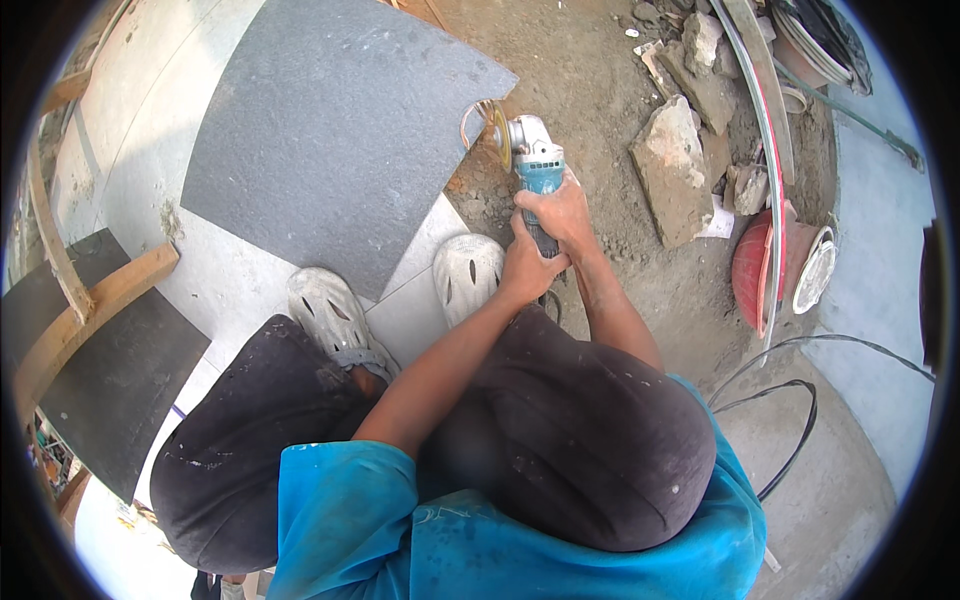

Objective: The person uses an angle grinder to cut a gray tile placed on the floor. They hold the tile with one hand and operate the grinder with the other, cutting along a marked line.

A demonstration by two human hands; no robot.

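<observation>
An angle grinder (pixel 540 170) with a teal body and a yellowish disc (pixel 502 138) is held in both my hands. My right hand (pixel 562 212) wraps around the body near the grinder's head. Behind it, my left hand (pixel 532 262) grips the dark rear end. The disc stands upright beside the right edge of a large dark grey tile (pixel 330 130), at a notch in that edge where thin wires show. Whether the disc touches the tile I cannot tell.
Broken stone chunks (pixel 670 170) lie on the dirt at the right, near a red bowl-shaped container (pixel 752 268) and a long metal strip (pixel 765 130). A black cable (pixel 800 440) loops behind my right side. Wooden bars (pixel 95 305) rest over another dark tile (pixel 120 370) at left.
</observation>
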